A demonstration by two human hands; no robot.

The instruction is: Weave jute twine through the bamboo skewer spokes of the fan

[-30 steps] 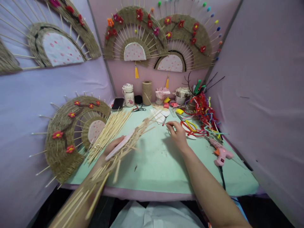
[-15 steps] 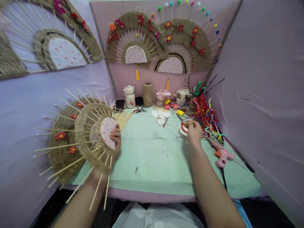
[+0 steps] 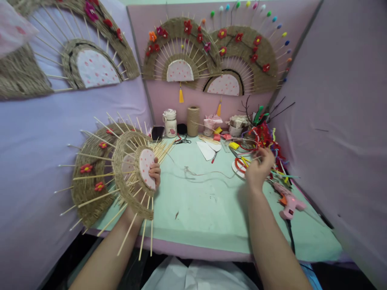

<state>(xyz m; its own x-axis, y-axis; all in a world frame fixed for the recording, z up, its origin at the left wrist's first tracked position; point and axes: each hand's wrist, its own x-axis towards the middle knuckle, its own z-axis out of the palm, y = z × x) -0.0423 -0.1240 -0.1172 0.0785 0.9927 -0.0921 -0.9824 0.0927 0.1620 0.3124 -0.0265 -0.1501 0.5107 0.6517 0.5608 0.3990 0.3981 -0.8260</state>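
Twine fan (image 3: 121, 179) at 9 o'clock above the table (image 3: 208, 219), left hand (image 3: 155, 174) clasping its dotted half-disc (image 3: 146, 164). Slack twine strand (image 3: 208, 174) trails to 2 o'clock, where the right hand (image 3: 260, 167), blurred, apparently pinches it. Judged step: drawing out twine; next move likely calls for taking up slack without snagging.
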